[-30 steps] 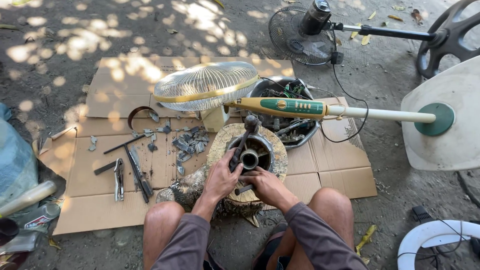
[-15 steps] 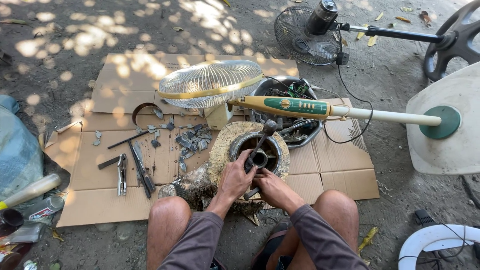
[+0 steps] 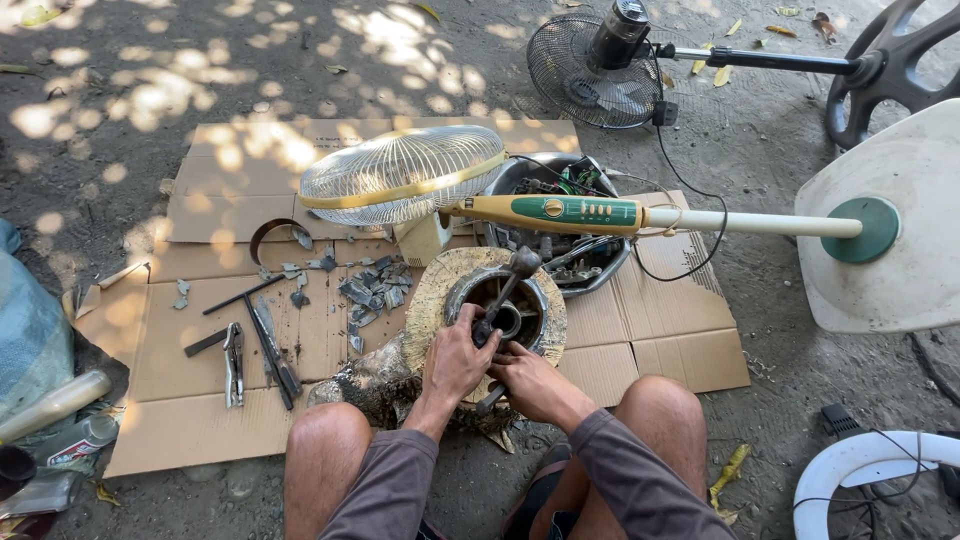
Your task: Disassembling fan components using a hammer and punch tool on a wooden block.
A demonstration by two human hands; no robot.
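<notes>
A round metal motor housing lies on a flat wooden disc in front of my knees. A dark hammer-like tool leans up out of the housing's middle, with its handle running down between my hands. My left hand is closed around that handle at the housing's near rim. My right hand grips the near rim of the housing just to the right of it.
Flattened cardboard carries pliers, bars and several metal scraps. A stand fan lies across: its cage, green control neck and white base. A bowl of parts, a second fan and bottles lie around.
The tool in the housing has tipped from upright to a lean toward the right. My left hand has shifted from the rim onto its handle. The right hand stays at the rim.
</notes>
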